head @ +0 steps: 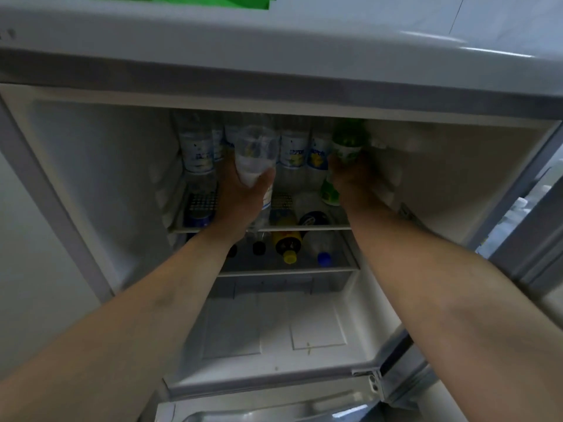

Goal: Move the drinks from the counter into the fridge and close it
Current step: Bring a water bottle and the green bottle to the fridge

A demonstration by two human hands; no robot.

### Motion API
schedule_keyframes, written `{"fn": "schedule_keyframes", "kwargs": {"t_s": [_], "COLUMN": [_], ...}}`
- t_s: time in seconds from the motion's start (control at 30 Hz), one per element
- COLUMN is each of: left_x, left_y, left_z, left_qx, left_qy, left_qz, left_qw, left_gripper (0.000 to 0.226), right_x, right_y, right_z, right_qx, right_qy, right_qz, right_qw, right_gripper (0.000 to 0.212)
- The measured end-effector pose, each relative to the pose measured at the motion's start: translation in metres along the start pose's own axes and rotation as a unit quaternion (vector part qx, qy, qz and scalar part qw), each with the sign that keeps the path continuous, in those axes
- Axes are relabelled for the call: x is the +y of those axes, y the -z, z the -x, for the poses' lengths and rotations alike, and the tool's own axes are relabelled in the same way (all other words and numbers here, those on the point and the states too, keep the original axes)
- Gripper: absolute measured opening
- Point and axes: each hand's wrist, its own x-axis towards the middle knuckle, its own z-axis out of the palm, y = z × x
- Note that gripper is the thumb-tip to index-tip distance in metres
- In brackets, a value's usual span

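The fridge (91, 184) stands open in front of me, both my arms reaching deep into it. My left hand (243, 196) grips a clear plastic bottle (256, 153) from below, over the top shelf (304, 228). My right hand (350, 178) holds a green bottle (347, 141) at the right end of the same shelf. Behind them stands a row of clear bottles (292, 153) with blue and yellow labels.
A second green-labelled bottle (330, 193) stands by my right wrist. On the lower shelf lie a yellow-capped bottle (288, 246), a blue-capped bottle (323, 251) and dark-capped ones. The open door (530, 214) is at the right. A drawer (274, 324) sits below.
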Motion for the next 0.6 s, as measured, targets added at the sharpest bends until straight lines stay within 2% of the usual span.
{"fn": "schedule_keyframes", "kwargs": {"t_s": [0.1,0.23,0.37,0.43,0.5,0.6], "left_x": [-0.012,-0.02,-0.023,-0.026,-0.031,-0.032], "left_y": [-0.003,-0.002,-0.002,0.001,0.007,0.015], "left_z": [-0.009,-0.025,-0.033,-0.034,-0.037,-0.046], "left_qx": [0.004,0.005,-0.002,-0.03,-0.09,-0.15], "left_qy": [-0.002,0.039,0.021,0.012,0.003,0.027], "left_qz": [0.004,0.034,0.01,-0.046,-0.133,-0.173], "left_qw": [1.0,0.999,1.0,0.998,0.987,0.973], "left_gripper": [0.058,0.061,0.061,0.071,0.081,0.085], "right_x": [-0.001,0.001,0.004,0.006,0.008,0.012], "right_y": [-0.005,-0.01,-0.011,-0.012,-0.013,-0.015], "right_z": [-0.014,-0.022,-0.023,-0.024,-0.021,-0.007], "right_qx": [-0.015,-0.021,-0.021,-0.014,-0.009,0.021], "right_qy": [-0.015,-0.007,-0.002,0.0,0.004,0.022], "right_qz": [0.023,0.011,0.011,0.019,0.034,0.047], "right_qw": [1.0,1.0,1.0,1.0,0.999,0.998], "right_gripper": [0.064,0.061,0.061,0.057,0.054,0.069]}}
